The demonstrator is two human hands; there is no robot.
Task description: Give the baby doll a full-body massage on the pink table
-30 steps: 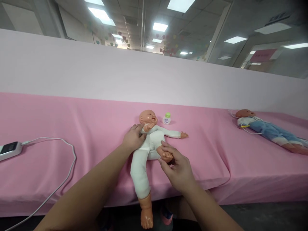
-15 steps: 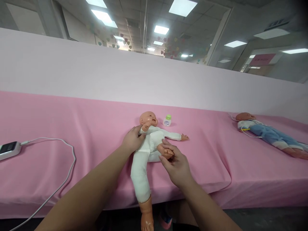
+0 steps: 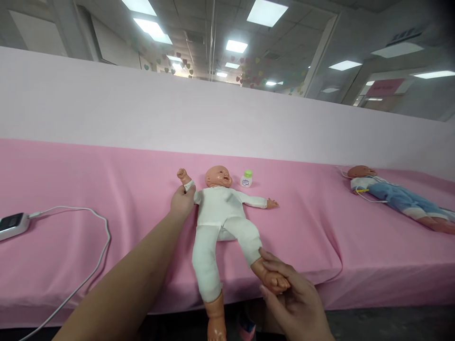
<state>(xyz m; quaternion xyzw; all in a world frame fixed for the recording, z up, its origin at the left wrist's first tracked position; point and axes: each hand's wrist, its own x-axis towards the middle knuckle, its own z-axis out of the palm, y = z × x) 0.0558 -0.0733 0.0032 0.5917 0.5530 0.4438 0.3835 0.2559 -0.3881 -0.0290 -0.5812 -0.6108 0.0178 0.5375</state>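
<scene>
A long counter (image 3: 106,180) draped in a pink cloth runs across the whole view from 9 to 3 o'clock, and behind it stands a pale pink wall panel (image 3: 142,109). Above the panel, toward 12 o'clock, a glass partition (image 3: 320,52) shows a grey office ceiling with bright rectangular light panels (image 3: 266,12) and small coloured paper hearts (image 3: 249,71) hanging from it. A strip of dark floor (image 3: 391,322) shows under the cloth's edge at 5 o'clock.
</scene>
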